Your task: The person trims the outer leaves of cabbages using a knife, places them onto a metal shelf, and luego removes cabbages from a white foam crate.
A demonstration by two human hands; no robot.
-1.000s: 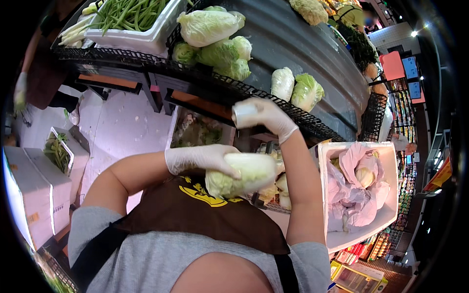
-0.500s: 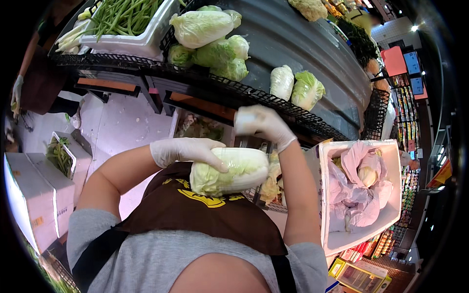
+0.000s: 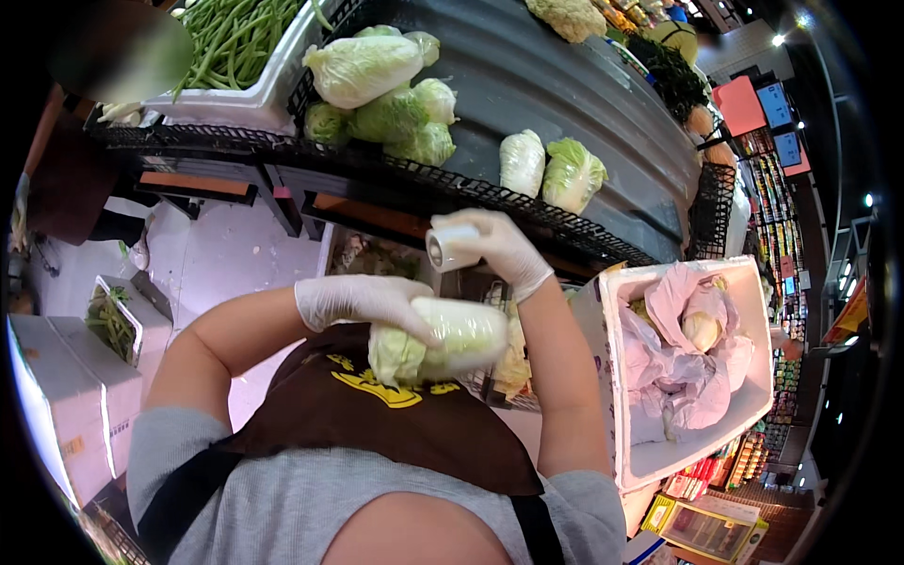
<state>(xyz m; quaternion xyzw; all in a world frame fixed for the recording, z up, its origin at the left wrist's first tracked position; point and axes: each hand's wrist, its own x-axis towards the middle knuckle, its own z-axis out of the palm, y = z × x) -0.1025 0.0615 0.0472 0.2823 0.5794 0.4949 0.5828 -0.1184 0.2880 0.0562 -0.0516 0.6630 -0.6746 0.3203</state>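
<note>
My gloved left hand (image 3: 363, 303) is closed around a napa cabbage (image 3: 463, 335) held sideways in front of my apron. The cabbage is pale, leafy at its left end, and has a glossy, film-like sheen; motion blurs it slightly. Above it, my gloved right hand (image 3: 508, 252) grips a roll of clear plastic wrap (image 3: 456, 249), its hollow core facing left. I cannot make out whether film runs between roll and cabbage. Beyond my hands, on the grey shelf, sit two more napa cabbages: a white one (image 3: 521, 163) and a greener one (image 3: 573, 176).
Several cabbages (image 3: 365, 71) are piled at the shelf's left, beside a white box of green beans (image 3: 268, 80). A black mesh edging (image 3: 452, 179) borders the shelf. To my right stands a foam box (image 3: 617, 377) with pink paper (image 3: 673, 377). Cartons (image 3: 80, 386) stand at left.
The plastic wrap roll in my right hand has turned so its core end shows, and that hand has shifted slightly left. The cabbage has tilted a little in my left hand.
</note>
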